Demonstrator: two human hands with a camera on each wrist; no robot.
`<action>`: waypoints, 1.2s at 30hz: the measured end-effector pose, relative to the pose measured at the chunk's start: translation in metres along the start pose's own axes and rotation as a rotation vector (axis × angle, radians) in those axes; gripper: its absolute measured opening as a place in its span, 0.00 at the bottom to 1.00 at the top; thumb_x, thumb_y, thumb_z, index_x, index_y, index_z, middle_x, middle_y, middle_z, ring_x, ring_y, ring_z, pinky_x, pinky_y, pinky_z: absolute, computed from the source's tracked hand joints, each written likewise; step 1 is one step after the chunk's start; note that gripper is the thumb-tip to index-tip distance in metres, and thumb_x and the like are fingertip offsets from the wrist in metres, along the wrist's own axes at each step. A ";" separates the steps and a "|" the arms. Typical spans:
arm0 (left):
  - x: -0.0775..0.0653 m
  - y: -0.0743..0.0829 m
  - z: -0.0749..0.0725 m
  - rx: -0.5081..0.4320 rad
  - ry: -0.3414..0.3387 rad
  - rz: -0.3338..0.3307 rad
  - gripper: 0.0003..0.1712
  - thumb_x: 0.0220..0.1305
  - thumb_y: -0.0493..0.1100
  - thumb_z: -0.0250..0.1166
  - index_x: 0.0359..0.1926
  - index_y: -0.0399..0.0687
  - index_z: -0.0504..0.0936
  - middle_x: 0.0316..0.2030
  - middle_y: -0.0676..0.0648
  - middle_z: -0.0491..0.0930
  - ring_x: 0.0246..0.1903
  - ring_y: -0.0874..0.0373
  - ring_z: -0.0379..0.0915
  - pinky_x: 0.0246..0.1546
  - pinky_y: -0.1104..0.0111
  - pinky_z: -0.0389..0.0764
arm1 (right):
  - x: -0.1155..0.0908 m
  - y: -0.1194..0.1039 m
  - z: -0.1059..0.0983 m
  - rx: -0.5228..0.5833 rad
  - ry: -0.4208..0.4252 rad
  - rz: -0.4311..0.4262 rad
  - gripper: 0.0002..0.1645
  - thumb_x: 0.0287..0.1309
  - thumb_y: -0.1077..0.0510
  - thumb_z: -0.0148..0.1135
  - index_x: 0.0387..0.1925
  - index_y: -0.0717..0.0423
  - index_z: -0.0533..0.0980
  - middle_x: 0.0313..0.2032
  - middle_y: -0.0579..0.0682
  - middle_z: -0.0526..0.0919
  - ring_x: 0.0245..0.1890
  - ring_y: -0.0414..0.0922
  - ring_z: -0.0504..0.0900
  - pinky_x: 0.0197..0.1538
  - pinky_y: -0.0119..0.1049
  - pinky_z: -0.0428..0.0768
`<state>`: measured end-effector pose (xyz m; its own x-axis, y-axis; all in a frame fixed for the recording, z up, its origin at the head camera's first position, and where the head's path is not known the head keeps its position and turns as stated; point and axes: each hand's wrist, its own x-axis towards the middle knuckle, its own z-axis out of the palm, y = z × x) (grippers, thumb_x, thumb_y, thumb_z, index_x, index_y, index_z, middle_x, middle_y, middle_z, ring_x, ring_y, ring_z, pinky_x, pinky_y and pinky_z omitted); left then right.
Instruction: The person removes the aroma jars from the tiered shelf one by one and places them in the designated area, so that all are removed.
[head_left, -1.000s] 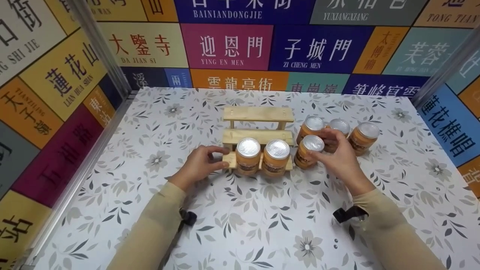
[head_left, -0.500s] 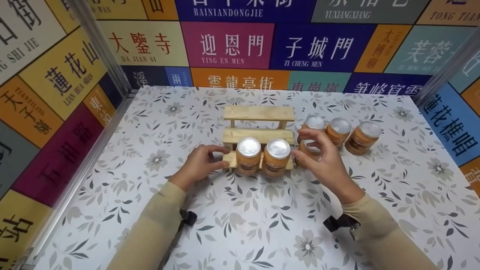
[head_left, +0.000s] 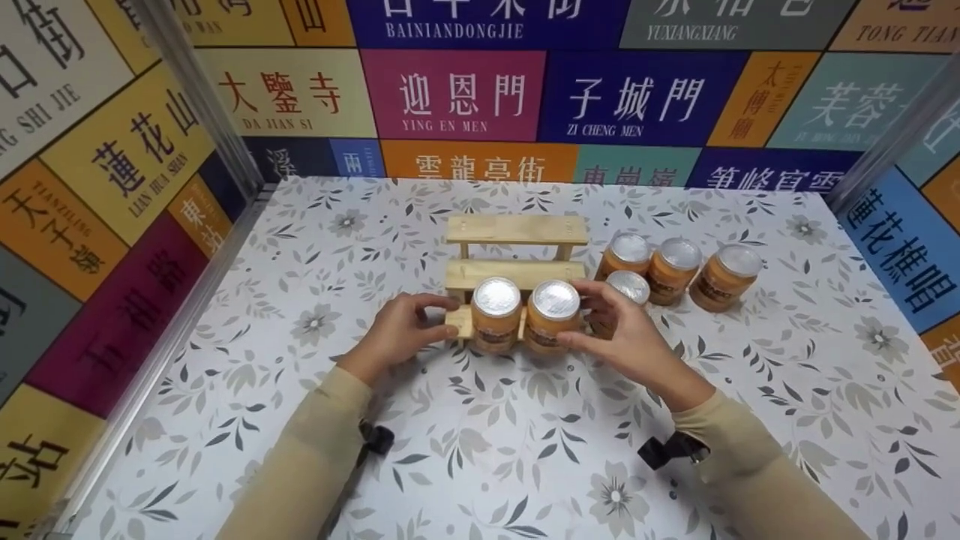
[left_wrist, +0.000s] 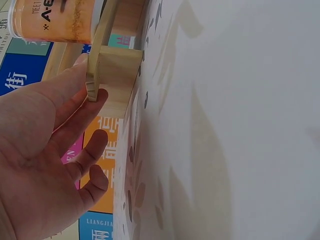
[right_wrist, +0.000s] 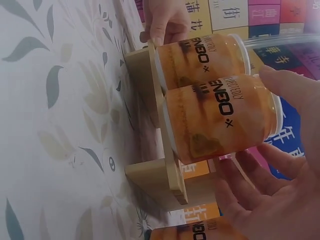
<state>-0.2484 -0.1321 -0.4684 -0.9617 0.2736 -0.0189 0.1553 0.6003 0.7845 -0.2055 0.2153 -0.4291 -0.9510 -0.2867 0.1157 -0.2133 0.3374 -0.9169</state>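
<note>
A three-step wooden stand (head_left: 516,271) stands on the patterned table, with two orange cans with silver tops on its lowest step. My left hand (head_left: 401,330) pinches the left end of that step, thumb on top and a finger below, as the left wrist view shows with the board end (left_wrist: 93,75). My right hand (head_left: 626,341) holds the right can (head_left: 553,319) between thumb and fingers; in the right wrist view this can (right_wrist: 220,120) stands upright on the board. The left can (head_left: 496,322) stands beside it, untouched by the right hand.
Right of the stand are more of the same cans: a back-left can (head_left: 624,255), a middle can (head_left: 673,274), a right can (head_left: 724,279), and a nearer can (head_left: 630,289) partly hidden behind my right hand. Sign-printed walls (head_left: 465,94) enclose the floral table (head_left: 525,450).
My right hand has left the nearer loose can, moved left, and closed on the right can on the stand. My left hand and the stand have stayed in place.
</note>
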 end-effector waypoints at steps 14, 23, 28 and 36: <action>0.001 0.000 -0.001 0.009 -0.008 -0.016 0.23 0.58 0.47 0.79 0.56 0.60 0.87 0.55 0.55 0.85 0.43 0.54 0.76 0.47 0.62 0.75 | 0.010 0.001 0.009 0.064 0.029 -0.026 0.38 0.54 0.57 0.80 0.65 0.54 0.72 0.56 0.53 0.82 0.54 0.49 0.81 0.57 0.41 0.81; 0.000 0.000 -0.002 -0.001 -0.002 0.032 0.22 0.60 0.47 0.77 0.56 0.57 0.87 0.56 0.55 0.86 0.44 0.51 0.77 0.48 0.61 0.76 | 0.010 -0.001 0.012 0.138 0.050 -0.037 0.36 0.53 0.59 0.80 0.62 0.53 0.74 0.55 0.53 0.81 0.53 0.49 0.82 0.53 0.39 0.82; 0.000 0.001 -0.001 -0.008 -0.007 0.026 0.22 0.61 0.47 0.77 0.56 0.57 0.87 0.56 0.55 0.86 0.45 0.53 0.77 0.49 0.61 0.76 | 0.007 -0.001 0.012 0.171 0.065 -0.033 0.36 0.52 0.60 0.81 0.62 0.54 0.75 0.55 0.53 0.82 0.52 0.46 0.82 0.54 0.39 0.82; 0.000 0.001 0.000 -0.013 -0.004 -0.001 0.23 0.59 0.47 0.78 0.56 0.58 0.87 0.54 0.55 0.86 0.44 0.52 0.76 0.46 0.62 0.75 | 0.002 -0.002 0.008 0.179 0.146 -0.038 0.36 0.52 0.62 0.81 0.62 0.55 0.75 0.54 0.53 0.83 0.52 0.47 0.83 0.54 0.38 0.82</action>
<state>-0.2480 -0.1319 -0.4673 -0.9608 0.2763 -0.0223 0.1514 0.5905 0.7927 -0.2051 0.2064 -0.4298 -0.9681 -0.1594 0.1935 -0.2188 0.1608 -0.9624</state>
